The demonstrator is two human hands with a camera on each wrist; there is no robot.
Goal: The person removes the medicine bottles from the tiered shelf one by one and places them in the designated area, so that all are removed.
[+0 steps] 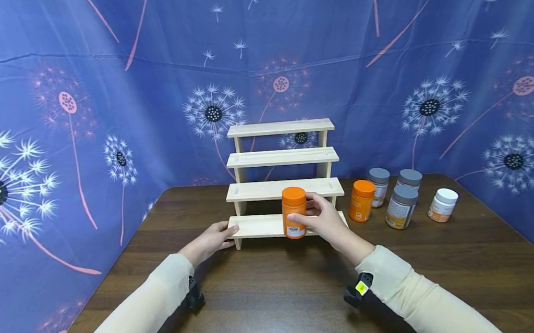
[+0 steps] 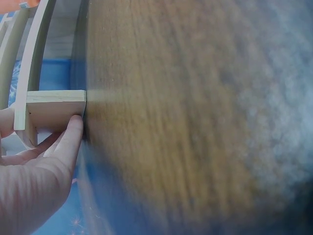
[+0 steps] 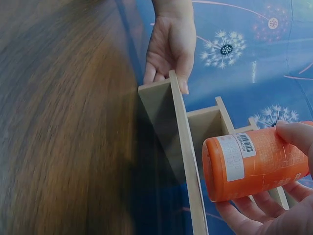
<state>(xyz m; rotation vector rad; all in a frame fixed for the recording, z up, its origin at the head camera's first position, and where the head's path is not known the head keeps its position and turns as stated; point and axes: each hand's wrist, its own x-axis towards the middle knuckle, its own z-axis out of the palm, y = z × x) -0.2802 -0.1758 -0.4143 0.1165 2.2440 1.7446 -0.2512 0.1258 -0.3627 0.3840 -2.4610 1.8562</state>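
A pale wooden tiered shelf (image 1: 284,188) with several steps stands on the table against the blue cloth. My left hand (image 1: 213,241) grips the left end of its lowest step, thumb over the board and fingers against the side support (image 2: 56,107). In my right hand (image 1: 324,219) is an orange bottle (image 1: 294,211) with an orange lid, held upright in front of the lowest step. The right wrist view shows the bottle's white barcode label (image 3: 239,152) and fingers around its body. Whether its base touches the step cannot be told.
Right of the shelf stand another orange bottle (image 1: 362,201), several grey-lidded bottles (image 1: 401,207) and a small white-lidded bottle (image 1: 442,205). The dark wooden table (image 1: 277,301) reaches back to a blue cloth (image 1: 257,47) with dandelion prints, which also hangs at the sides.
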